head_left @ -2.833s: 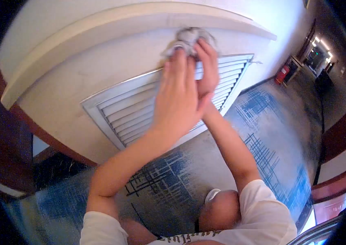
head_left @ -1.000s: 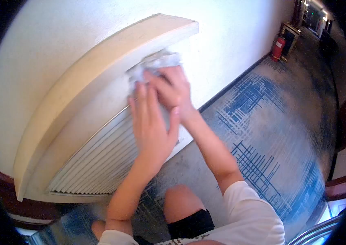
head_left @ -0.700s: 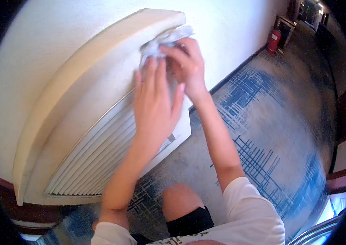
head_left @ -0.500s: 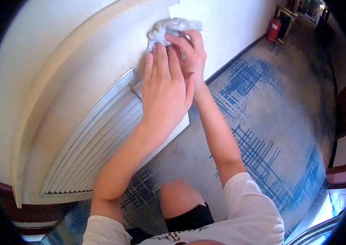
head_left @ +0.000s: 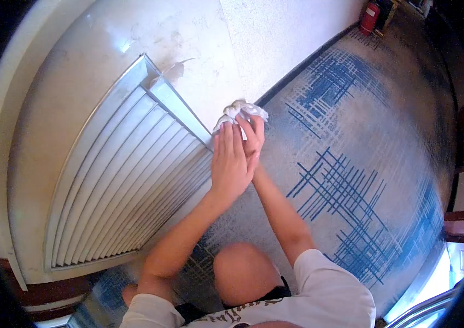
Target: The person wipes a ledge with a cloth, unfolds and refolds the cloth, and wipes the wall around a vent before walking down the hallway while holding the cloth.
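A crumpled whitish cloth (head_left: 237, 111) is pressed against the lower right part of the white wall panel (head_left: 199, 33), just right of the louvred vent (head_left: 128, 180). My left hand (head_left: 228, 164) lies with fingers stretched out, its fingertips on the cloth's lower edge. My right hand (head_left: 254, 135) is beside and partly behind it, fingers bent over the cloth and gripping it. The two hands touch each other. Smudges and a peeling patch show on the panel near the vent's top corner.
Blue and grey patterned carpet (head_left: 346, 180) stretches to the right. A red fire extinguisher (head_left: 369, 19) stands by the wall at the top right, beside a gold-edged frame (head_left: 387, 19). My bent knee (head_left: 245, 273) is below my hands. Curved metal rails (head_left: 429, 311) show at the lower right.
Both hands and the cloth have moved down the panel, from above the vent to beside its right edge. The view has tilted lower, and the curved ledge is now mostly out of sight.
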Demonstrator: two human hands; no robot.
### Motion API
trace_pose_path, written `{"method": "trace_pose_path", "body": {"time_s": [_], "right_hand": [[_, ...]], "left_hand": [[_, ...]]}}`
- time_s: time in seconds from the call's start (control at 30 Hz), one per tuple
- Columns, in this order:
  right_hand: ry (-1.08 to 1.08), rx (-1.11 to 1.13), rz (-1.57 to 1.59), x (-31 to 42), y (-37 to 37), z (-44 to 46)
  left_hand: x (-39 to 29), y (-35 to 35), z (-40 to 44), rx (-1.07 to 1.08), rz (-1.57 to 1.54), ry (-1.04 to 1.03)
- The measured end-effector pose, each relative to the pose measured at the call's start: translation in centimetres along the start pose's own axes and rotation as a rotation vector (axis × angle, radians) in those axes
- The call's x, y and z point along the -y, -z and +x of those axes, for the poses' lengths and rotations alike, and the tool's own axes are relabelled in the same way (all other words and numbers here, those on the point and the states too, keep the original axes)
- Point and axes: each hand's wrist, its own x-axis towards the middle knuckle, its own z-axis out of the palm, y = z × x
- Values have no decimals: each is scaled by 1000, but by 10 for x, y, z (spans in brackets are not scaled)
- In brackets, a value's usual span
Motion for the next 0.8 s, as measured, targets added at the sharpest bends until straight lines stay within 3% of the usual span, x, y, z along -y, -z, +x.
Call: {"method": "trace_pose_path", "body": {"time_s": [0.3,0.4,0.53,0.57,0.63,0.7,0.8], "right_hand": [[417,-31,154,121,-4,181],[444,-3,137,118,-3,184],[261,8,47,81,0,94],[151,31,32,75,2,64],[-68,83,-6,62,8,4],[-98,161,-102,34,8,-44],[-446,-2,38,3,5,-83]], "left_hand": [[-36,120,77,-453,36,-95],[-37,120,77,-478,-19,-103],[-16,46,34,-236,-24,-37],[-14,25,18,-236,-28,-38],[-9,-22,-10,-43,2,85],[14,-75,-34,46,-4,52],[27,-111,-55,131,-45,14]]}}
